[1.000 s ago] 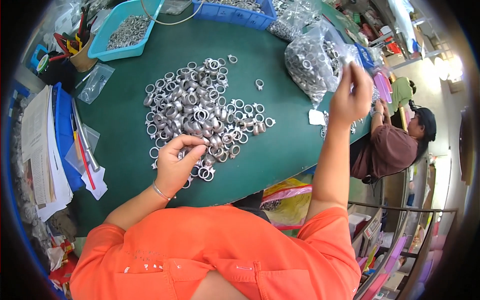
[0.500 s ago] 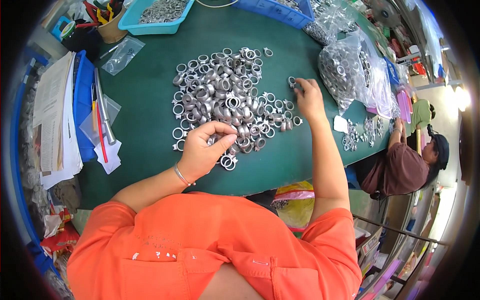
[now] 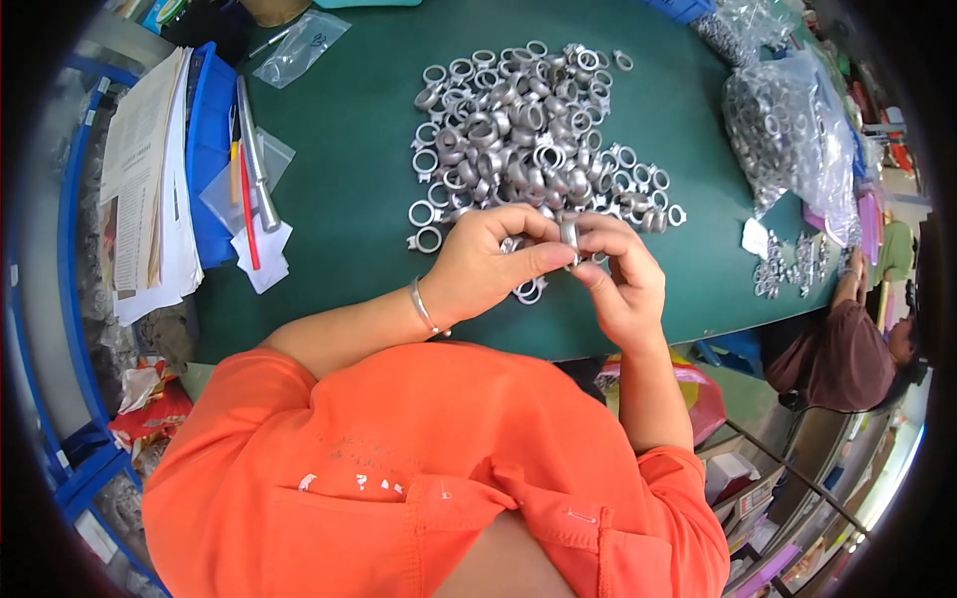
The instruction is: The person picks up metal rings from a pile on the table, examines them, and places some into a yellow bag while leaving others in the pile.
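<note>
Room: a workroom, with shelves (image 3: 797, 478) at lower right and a blue frame (image 3: 75, 199) along the left.
Bench: a green bench (image 3: 349, 179) runs across in front of the person, who wears an orange shirt (image 3: 399, 478).
Ring: one grey metal ring (image 3: 569, 235) is held up on edge between the two hands, just above the near side of the pile.
Left hand: the left hand (image 3: 488, 261) has thumb and forefinger pinched together on the ring; a silver bracelet (image 3: 423, 307) circles its wrist.
Right hand: the right hand (image 3: 626, 284) meets it from the other side, thumb and fingers closed on the same ring.
Pile: a loose pile (image 3: 518, 130) of similar rings spreads on the bench beyond the hands, a few strays at its edges.
Right of bench: a clear bag (image 3: 783, 125) full of metal parts; nearer, a white scrap (image 3: 755, 238) beside small parts (image 3: 788, 264).
Left of bench: papers (image 3: 145, 179) against a blue tray (image 3: 212, 149), then a metal rod (image 3: 256, 159) and a red pen (image 3: 247, 209).
Far side: a flat plastic pouch (image 3: 299, 45).
Co-worker: a person in a brown top (image 3: 842, 354) sits at far right.
</note>
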A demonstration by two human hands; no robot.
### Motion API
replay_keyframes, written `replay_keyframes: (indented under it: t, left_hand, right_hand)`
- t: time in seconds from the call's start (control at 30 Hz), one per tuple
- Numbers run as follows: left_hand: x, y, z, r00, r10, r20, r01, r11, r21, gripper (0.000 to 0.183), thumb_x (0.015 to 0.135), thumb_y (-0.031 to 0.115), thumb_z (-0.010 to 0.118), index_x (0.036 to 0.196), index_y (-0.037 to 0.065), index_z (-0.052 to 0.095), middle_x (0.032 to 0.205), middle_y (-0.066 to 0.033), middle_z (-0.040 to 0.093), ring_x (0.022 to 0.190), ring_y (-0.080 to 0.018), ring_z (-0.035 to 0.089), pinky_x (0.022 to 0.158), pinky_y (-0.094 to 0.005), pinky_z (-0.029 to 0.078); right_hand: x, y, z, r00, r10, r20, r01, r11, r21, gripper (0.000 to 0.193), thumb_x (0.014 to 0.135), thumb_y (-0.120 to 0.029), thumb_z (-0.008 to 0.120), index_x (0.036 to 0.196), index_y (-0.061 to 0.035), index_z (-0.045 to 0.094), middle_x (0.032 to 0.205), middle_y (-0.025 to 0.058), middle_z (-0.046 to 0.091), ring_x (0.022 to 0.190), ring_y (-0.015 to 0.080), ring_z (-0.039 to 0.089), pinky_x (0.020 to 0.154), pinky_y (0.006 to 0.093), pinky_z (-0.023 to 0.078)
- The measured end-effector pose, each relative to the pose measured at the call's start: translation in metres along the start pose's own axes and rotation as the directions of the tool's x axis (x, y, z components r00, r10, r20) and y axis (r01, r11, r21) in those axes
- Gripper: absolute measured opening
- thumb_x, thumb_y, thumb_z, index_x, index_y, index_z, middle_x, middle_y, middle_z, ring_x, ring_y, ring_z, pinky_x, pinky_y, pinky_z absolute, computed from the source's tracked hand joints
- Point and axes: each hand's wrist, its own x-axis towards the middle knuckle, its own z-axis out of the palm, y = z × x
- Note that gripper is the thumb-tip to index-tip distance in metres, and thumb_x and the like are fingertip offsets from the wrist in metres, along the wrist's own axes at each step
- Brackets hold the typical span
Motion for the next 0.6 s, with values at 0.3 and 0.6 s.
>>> replay_keyframes:
  t: [0.3,0.6]
  left_hand:
    - [0.001,-0.003,0.004,0.886,0.433,0.168,-0.463,0.8,0.382,0.012,0.07,0.0,0.071,0.079,0.002,0.063,0.079,-0.0055,0.059,0.07,-0.0142,0.056,0.061,-0.0249,0.045]
    - [-0.007,-0.001,0.005,0.927,0.281,0.247,-0.354,0.872,0.338,0.012,0.075,-0.001,0.066,0.087,0.002,0.065,0.083,-0.0053,0.059,0.073,-0.0131,0.056,0.064,-0.0235,0.044]
  right_hand:
    - [-0.023,-0.009,0.008,0.912,0.408,-0.05,-0.334,0.806,0.489,0.024,0.087,0.001,0.051,0.111,0.0035,0.051,0.097,0.0093,0.059,0.087,0.015,0.059,0.075,0.026,0.049]
    - [-0.036,-0.006,0.02,0.979,0.116,-0.165,-0.043,0.92,0.389,0.035,0.077,0.01,0.06,0.111,0.0049,0.051,0.111,0.0142,0.053,0.096,0.0194,0.057,0.082,0.03,0.05]
